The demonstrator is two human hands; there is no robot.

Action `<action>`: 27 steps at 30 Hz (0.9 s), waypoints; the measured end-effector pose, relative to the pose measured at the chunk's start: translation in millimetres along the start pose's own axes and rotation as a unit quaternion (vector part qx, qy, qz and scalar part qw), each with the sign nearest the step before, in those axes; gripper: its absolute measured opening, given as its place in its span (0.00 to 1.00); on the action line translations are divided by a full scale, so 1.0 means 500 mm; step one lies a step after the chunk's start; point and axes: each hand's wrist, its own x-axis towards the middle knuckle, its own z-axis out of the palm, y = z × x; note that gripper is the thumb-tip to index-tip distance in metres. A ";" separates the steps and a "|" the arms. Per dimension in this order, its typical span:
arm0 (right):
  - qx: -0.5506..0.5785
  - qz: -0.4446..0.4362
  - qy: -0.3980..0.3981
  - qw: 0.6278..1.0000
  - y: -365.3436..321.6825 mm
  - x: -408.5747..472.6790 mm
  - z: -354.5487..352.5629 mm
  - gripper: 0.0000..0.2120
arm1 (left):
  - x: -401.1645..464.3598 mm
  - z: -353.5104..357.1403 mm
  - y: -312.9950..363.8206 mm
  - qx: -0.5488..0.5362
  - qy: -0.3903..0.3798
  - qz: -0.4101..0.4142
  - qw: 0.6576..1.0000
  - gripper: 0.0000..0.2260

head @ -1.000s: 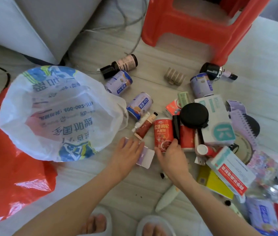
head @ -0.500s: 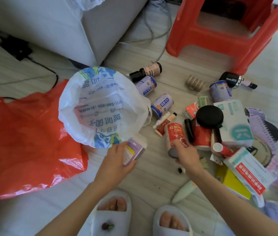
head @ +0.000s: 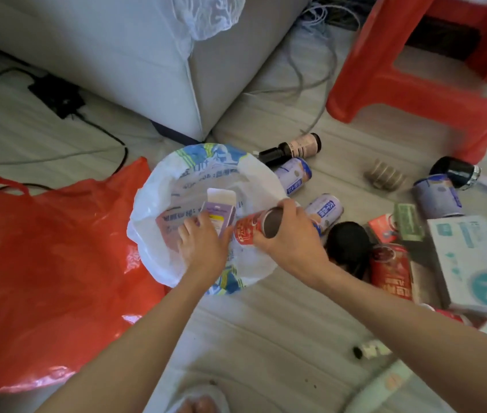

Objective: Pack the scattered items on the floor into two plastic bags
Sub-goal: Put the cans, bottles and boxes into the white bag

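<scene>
A white printed plastic bag (head: 159, 204) lies open on the floor at centre. My left hand (head: 203, 245) holds a small purple box (head: 221, 216) with its flap open, over the bag's mouth. My right hand (head: 290, 236) grips a red can (head: 248, 231) lying sideways, its mouth end over the bag's right rim. A red plastic bag (head: 51, 263) lies flat to the left. More items lie scattered on the right: purple-white cans (head: 327, 211), another red can (head: 391, 272), a white-teal box (head: 471, 257), a black round lid (head: 348, 242).
A grey sofa corner (head: 153, 70) stands behind the white bag, with cables and a black adapter (head: 57, 96) on the floor to its left. A red plastic stool (head: 433, 70) stands at back right. Dark bottles (head: 293, 149) lie near the stool. My slippered foot (head: 200, 402) is at the bottom edge.
Both hands lifted their items off the floor and moved left over the white bag's mouth: the left with the purple box, the right with the red can. The camera view shifted left.
</scene>
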 end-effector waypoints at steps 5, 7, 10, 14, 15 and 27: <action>-0.099 -0.062 0.025 0.993 0.005 0.072 0.038 0.31 | 0.054 0.050 -0.002 -0.164 -0.048 -0.040 0.985 0.23; -0.125 -0.084 0.033 0.988 0.008 0.095 0.052 0.30 | 0.055 0.065 -0.006 -0.179 -0.064 -0.017 0.982 0.21; -0.108 -0.097 0.042 0.988 0.001 0.122 0.063 0.27 | 0.056 0.068 0.004 -0.178 -0.095 0.004 0.979 0.23; -0.071 -0.121 0.028 0.990 0.002 0.121 0.066 0.19 | 0.070 0.071 0.003 -0.165 -0.132 0.039 0.977 0.20; -0.061 -0.129 0.020 0.990 0.008 0.112 0.061 0.19 | 0.064 0.073 -0.002 -0.161 -0.148 0.046 0.975 0.20; -0.070 0.006 -0.017 0.997 0.261 -0.172 -0.052 0.17 | -0.227 0.065 0.007 -0.098 -0.144 0.247 0.953 0.23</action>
